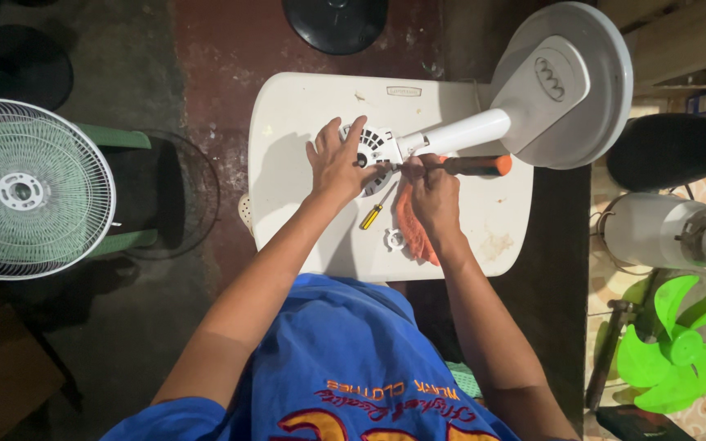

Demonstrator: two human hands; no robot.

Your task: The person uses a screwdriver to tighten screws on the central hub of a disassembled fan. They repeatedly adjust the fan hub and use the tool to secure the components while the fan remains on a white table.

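Nearest, on the white table [304, 106]: small white round fitting [394, 239], loose, just beside an orange cloth [412, 229]. To its left, apart from both hands: small yellow-handled screwdriver [372, 216], lying unused.

Left hand [338, 163]: fingers spread, palm down over the white motor housing [376, 145], pinning it to the table.

Right hand [433, 192]: closed around the large screwdriver [474, 166] at the front of its black-and-orange grip, wrist over the cloth. Tip aimed left at the point where the housing meets the white neck [461, 131]; tip itself hidden behind the fingers, so cannot tell whether seated in a screw.

Position of the work: fan stand laid on its side across the table, housing at centre, neck running up and right to the round base [569, 90], overhanging the far right corner.

Step in hand, as judged: working a fastener at the housing-to-neck joint, housing steadied against turning.

Next move, as judged: calls for keeping the blade square in the screw head, steady downward pressure from the left hand, and a place for any freed screw beside the loose fitting.

Off the table: green fan blade [676, 343] at right, wire fan guard [26, 188] at left.
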